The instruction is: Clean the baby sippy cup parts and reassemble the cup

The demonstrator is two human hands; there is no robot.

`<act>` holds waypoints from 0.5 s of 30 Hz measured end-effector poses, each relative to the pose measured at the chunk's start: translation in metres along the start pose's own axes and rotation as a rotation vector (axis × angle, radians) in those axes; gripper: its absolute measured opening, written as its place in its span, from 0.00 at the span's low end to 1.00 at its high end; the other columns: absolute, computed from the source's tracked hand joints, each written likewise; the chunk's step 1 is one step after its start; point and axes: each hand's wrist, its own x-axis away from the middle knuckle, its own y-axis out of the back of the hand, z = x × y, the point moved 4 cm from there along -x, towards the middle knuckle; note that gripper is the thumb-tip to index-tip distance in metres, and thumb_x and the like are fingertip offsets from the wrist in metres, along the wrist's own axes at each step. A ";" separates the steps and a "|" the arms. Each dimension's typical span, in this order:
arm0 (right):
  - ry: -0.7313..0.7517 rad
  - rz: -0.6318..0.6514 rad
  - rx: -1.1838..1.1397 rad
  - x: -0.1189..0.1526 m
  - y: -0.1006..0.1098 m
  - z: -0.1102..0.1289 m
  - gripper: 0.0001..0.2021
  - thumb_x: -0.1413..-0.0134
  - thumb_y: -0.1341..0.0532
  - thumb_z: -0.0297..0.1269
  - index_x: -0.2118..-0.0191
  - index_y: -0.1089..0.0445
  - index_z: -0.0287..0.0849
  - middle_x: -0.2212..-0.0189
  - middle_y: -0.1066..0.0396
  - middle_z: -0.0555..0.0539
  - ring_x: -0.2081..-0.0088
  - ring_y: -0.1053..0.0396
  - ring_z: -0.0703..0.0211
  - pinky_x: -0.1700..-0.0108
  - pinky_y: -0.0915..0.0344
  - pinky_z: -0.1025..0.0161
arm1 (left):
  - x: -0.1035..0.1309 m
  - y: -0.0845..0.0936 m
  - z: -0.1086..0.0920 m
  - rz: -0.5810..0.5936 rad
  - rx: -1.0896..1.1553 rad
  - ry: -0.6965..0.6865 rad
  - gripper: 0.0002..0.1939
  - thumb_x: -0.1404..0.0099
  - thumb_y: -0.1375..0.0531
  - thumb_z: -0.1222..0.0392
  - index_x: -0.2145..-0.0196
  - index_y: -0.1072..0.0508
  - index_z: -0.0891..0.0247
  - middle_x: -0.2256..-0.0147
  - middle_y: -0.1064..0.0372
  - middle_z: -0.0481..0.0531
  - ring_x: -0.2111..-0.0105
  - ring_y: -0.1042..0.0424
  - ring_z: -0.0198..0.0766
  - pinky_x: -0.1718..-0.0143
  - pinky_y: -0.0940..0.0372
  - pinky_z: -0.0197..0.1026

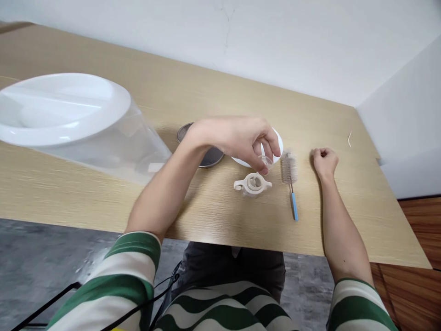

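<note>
Above the middle of the table, my left hand (246, 140) pinches a small clear plastic cap (266, 162) between thumb and fingers. Just below it, a baby bottle (253, 185) with a white two-handled collar stands on the table; its lower part is hidden by my steep view. A bottle brush (291, 184) with a blue handle and pale bristles lies to the right. My right hand (325, 162) rests on the table farther right, closed in a loose fist, with nothing visible in it.
At the left stands a large clear container (138, 147) with a white lid (69, 108). A dark round metal-rimmed piece (212, 158) and a white round piece (276, 145) lie partly behind my left hand. A thin bent strip (349, 139) lies near the right end of the table (213, 211).
</note>
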 end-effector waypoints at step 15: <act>0.049 0.055 0.017 0.001 -0.006 0.003 0.10 0.48 0.42 0.41 0.74 0.32 0.42 0.74 0.29 0.45 0.70 0.33 0.54 0.59 0.37 0.56 | -0.001 -0.004 0.004 0.075 -0.027 -0.048 0.24 0.45 0.31 0.52 0.50 0.21 0.55 0.54 0.21 0.47 0.50 0.25 0.42 0.49 0.36 0.37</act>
